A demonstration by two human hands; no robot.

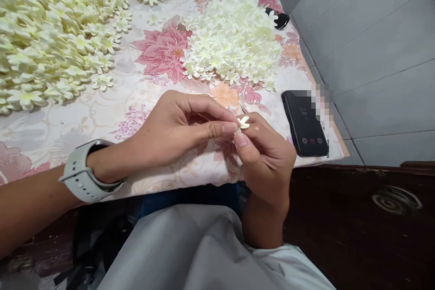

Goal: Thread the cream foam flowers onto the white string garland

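Note:
Above the front edge of the table, my left hand (pixel 185 129) and my right hand (pixel 268 154) meet fingertip to fingertip. Between them is one small white flower (pixel 244 122), its petals pointing right. The thumb and forefinger of my left hand pinch it from the left. My right thumb and forefinger close on it from below and the right, covering its lower end. Beyond my hands lies a loose heap of white flowers (pixel 231 41). A larger pile of pale yellow-white flowers (pixel 50 41) covers the table's far left.
A floral tablecloth (pixel 142 186) covers the table. Near the right edge lies a black phone (pixel 304 122), and a black object (pixel 281 21) sits partly behind the white heap. A grey tiled wall (pixel 370 54) borders the right side. My left wrist wears a pale watch (pixel 79 172).

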